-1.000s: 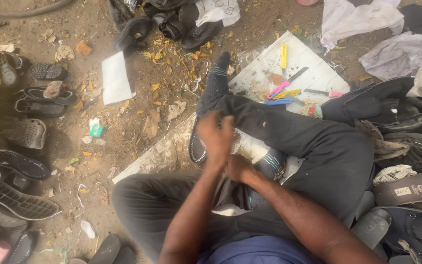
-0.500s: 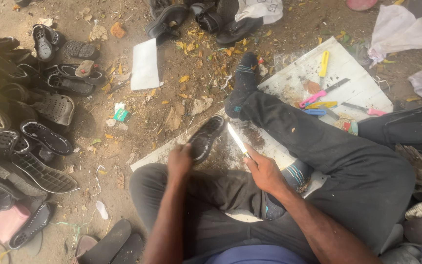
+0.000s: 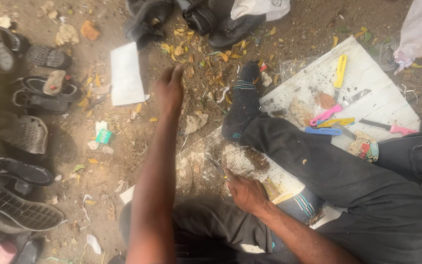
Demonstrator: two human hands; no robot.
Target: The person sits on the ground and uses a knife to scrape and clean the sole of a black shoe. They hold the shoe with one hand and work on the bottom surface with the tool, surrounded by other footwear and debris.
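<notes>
Left hand point(image 3: 169, 88) stretches forward, fingers together and empty, over littered ground toward a white sheet point(image 3: 127, 74); right hand point(image 3: 244, 191) rests on the white board point(image 3: 367, 83), apparently pinching a thin blade point(image 3: 217, 166), keeping it within reach.

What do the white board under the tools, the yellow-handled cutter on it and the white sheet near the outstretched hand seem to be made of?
White board: probably painted wood, matte, scuffed and dirty. Yellow-handled cutter: glossy plastic handle; its blade is too small to judge. White sheet beside the left hand: looks like paper or thin card, flat and matte.
</notes>
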